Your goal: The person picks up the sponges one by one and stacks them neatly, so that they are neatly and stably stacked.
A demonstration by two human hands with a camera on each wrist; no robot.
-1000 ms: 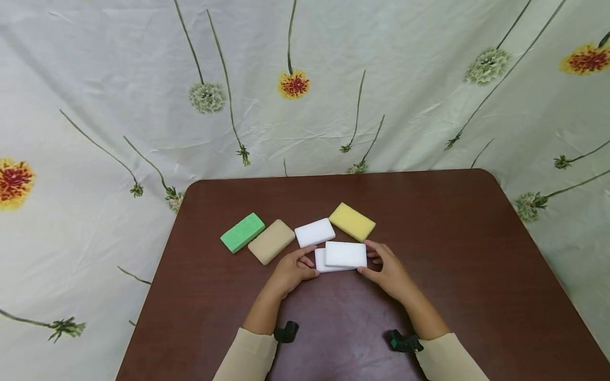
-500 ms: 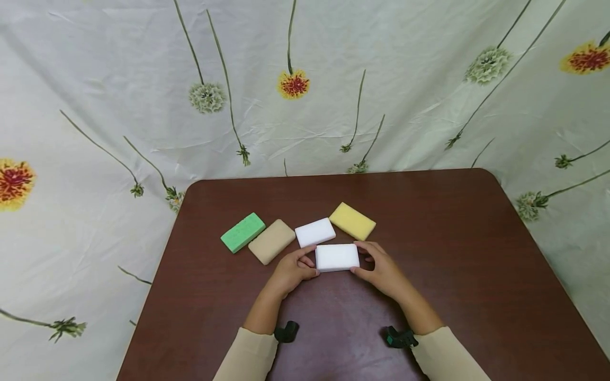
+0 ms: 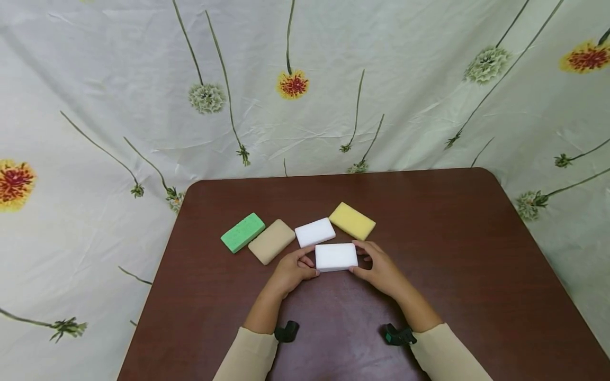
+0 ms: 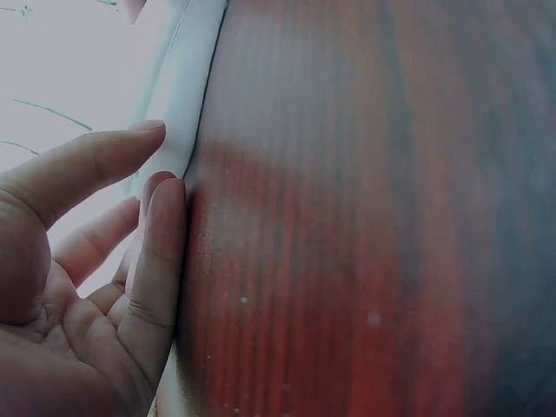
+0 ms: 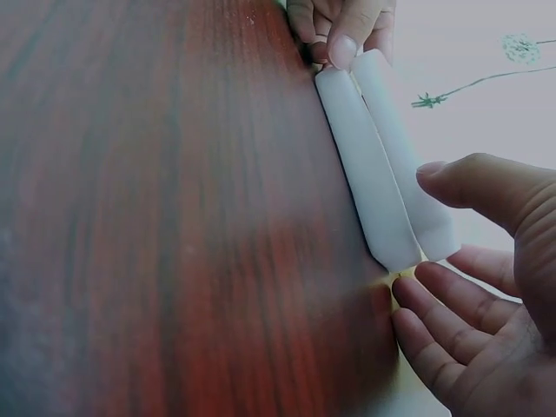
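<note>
Two white sponges lie stacked flat on the table, and the upper white sponge covers the lower one in the head view. From the side, the right wrist view shows both layers, the lower white sponge against the wood. My left hand holds the left end of the lower sponge, thumb at its near corner and index finger at the far one. At the opposite end my right hand holds the upper sponge between thumb and fingers.
Just behind the stack lies another white sponge. A yellow sponge is at its right, a tan sponge and a green sponge at its left. A flowered cloth hangs behind the brown table.
The upper white sponge has slid left and now lines up over the lower one. My right hand moved left with it, while my left hand stayed put.
</note>
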